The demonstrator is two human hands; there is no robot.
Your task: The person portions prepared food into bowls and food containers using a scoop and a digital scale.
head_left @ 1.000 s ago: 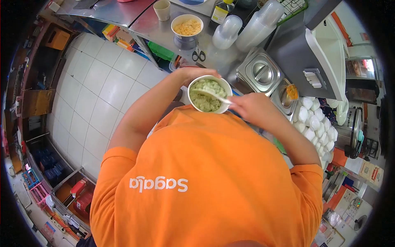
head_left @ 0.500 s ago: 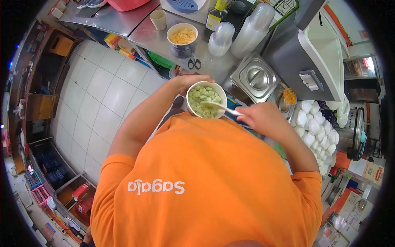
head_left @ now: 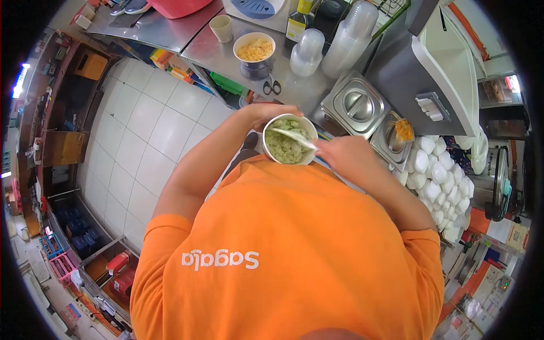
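My left hand [head_left: 274,113] is wrapped round the far left side of a white paper bowl [head_left: 304,158], held close against the orange shirt. Green, crumbly food [head_left: 283,146] fills part of the bowl. A white spoon [head_left: 294,137] reaches into it, its tip at the bowl's left inner side, and its handle is gripped by my right hand [head_left: 338,154] at the bowl's right edge. Beyond the bowl, black scissors [head_left: 272,86] lie on the steel counter [head_left: 226,63], near a second bowl [head_left: 253,57] of yellow bits.
Stacked clear plastic cups [head_left: 307,52], a beige cup [head_left: 221,28] and a bottle [head_left: 297,25] stand on the counter. To the right are a lidded steel container [head_left: 358,105], an orange-smeared one [head_left: 391,141] and many white wrapped bundles [head_left: 441,175].
The spoon has swung toward the upper left inside the bowl, and my right hand has come closer to the rim. Bowl and left hand have shifted slightly right.
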